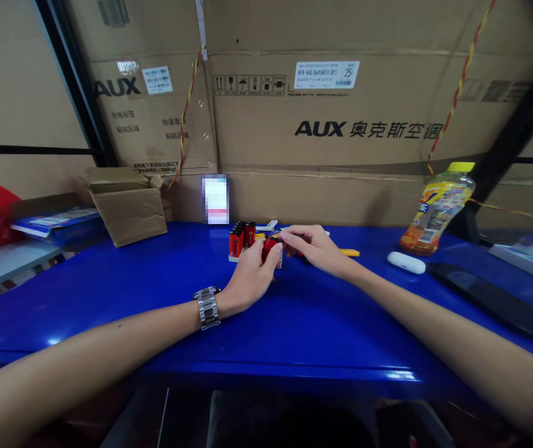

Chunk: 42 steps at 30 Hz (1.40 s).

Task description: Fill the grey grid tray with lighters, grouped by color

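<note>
- The left hand (251, 272) has its thumb and fingers clamped on a small red thing (267, 249), over the middle of the blue table (164, 280).
- The right hand (320, 250) is at the top of the red thing, with its thumb and first finger near each other. I can't tell if they pinch anything.
- Just beside the left hand stand more red bits with black tops, the red row (237, 240).
- A yellow stick (350, 252) pokes out past the right hand.
- I think the red thing is light and hard, not squishy. Its sides may be smooth and a bit slippy.
- The best place to hold it, I'd guess, is by its two sides, low down, leaving the top free.
</note>
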Available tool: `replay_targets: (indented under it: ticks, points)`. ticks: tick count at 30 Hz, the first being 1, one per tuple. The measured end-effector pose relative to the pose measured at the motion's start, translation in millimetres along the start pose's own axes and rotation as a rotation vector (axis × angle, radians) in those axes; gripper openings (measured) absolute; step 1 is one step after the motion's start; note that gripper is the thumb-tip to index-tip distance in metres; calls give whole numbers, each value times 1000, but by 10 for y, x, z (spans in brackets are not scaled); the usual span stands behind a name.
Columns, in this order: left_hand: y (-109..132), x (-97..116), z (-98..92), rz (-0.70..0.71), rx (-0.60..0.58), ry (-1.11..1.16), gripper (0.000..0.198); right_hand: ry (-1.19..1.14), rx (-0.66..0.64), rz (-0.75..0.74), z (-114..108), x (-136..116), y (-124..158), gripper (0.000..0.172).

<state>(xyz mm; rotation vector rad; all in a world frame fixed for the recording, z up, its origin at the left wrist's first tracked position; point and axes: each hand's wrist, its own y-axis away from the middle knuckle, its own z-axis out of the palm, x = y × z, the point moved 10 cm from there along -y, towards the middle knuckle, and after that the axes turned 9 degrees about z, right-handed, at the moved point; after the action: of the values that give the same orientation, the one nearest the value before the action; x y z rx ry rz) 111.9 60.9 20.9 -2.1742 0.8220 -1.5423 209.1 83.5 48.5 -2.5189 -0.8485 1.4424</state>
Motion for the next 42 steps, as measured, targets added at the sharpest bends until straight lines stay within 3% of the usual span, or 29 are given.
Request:
replay_targets:
  ticks: [6,9,12,15,18,21,28,32,36,38,42]
  points:
    - [4,-38,46,-83,-64,-27,21,83,38,-88,18,-192,5,22]
    - [10,-44,-29,-66,7,-92,18,-2,56,-52,-92,-158,-48,24]
    - [31,-54,-131,-66,98,-153,28,-110,168,-4,-308,-84,-118,27]
    - [39,-40,-1,-84,-58,-186,4,-163,228,33,-375,-7,-184,26]
    - [89,67,256,-28,-342,-193,25,-152,167,61,-200,39,-254,24]
    - [147,114,368,-11,-478,-198,25,-99,99,66,35,48,-320,21]
    - [161,100,390,-9,-516,-213,25,157,87,7,275,-18,-482,18]
    - [159,111,395,10,-520,-218,23,186,127,-39,252,-102,-477,22]
    - [158,114,392,8,-524,-221,23,267,160,-84,93,-171,-407,21]
    - [155,117,389,6,-520,-216,23,379,147,-113,-18,-187,-358,17]
    - [149,128,389,14,-509,-207,25,685,-163,-119,1,8,-221,11]
